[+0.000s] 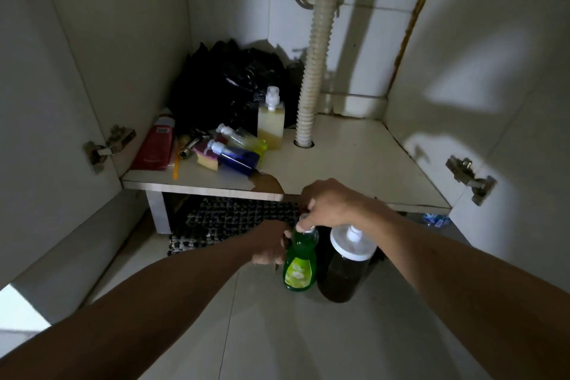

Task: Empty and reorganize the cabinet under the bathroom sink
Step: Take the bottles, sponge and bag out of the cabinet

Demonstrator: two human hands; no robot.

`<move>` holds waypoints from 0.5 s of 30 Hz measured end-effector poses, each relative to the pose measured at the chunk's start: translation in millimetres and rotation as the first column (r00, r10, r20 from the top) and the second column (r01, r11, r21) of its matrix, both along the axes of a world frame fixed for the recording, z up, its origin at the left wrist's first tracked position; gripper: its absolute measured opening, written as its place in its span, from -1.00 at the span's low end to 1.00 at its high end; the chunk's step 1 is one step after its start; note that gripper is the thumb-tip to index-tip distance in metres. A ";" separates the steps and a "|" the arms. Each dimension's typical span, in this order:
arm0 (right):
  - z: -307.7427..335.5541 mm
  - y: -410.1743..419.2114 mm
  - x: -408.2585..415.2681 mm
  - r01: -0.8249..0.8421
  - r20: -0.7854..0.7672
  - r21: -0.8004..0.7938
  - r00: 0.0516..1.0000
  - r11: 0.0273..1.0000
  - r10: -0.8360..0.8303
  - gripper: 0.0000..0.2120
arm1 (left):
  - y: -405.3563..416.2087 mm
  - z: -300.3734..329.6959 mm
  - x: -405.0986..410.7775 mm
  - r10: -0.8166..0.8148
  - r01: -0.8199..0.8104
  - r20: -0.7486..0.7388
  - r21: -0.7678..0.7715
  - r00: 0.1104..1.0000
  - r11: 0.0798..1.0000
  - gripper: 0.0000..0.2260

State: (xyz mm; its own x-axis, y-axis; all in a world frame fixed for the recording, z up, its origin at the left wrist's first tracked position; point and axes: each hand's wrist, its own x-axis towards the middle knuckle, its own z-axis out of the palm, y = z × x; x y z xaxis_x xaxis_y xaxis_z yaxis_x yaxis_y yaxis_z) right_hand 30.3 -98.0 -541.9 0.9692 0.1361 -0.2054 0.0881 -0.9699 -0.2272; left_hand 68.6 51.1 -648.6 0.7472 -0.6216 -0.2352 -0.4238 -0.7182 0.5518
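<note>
Head view: green bottle (pixel 299 262) set down on the floor outside the cabinet.
Right hand (pixel 331 205) pinches its cap from above, left hand (pixel 270 245) curls around its side, likely steadying it; dark pump bottle (pixel 347 265) touches alongside, cabinet shelf (pixel 354 160) beyond the hands.

Six bottles (pixel 300 259), one red tube (pixel 155 145), one black bag (pixel 228 80), one sponge (pixel 206 157), two hinges (pixel 108 145), two hands (pixel 327 203), one mat (pixel 228 219)

No text can be read anywhere. The green bottle (pixel 299 262) carries a yellow-green label, the red tube (pixel 155 145) a small pale patch near its cap, and a bottle (pixel 434 220) under the shelf a blue label, but all their print is too blurred to make out.
</note>
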 end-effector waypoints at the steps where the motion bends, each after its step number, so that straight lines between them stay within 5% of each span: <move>1: 10.0 -2.3 2.6 -0.001 0.021 0.012 1.000 1.000 0.001 -0.82 | 4.3 10.3 6.4 0.003 -0.003 0.036 -0.017 0.999 1.000 -0.90; 5: 67.5 -6.4 29.7 0.054 0.180 0.036 0.982 0.998 -0.060 -0.79 | 28.7 60.4 44.1 0.184 -0.190 -0.046 -0.263 0.982 0.946 -0.90; 9: 113.2 -4.7 75.9 0.142 0.288 0.118 0.942 0.983 -0.171 -0.78 | 37.2 108.9 84.9 0.464 -0.403 -0.014 -0.521 0.885 0.753 -0.92; 15: 130.9 14.2 146.8 0.096 0.344 0.202 0.925 0.975 -0.162 -0.82 | 23.2 136.2 144.8 0.642 -0.524 0.106 -0.486 0.760 0.700 -0.46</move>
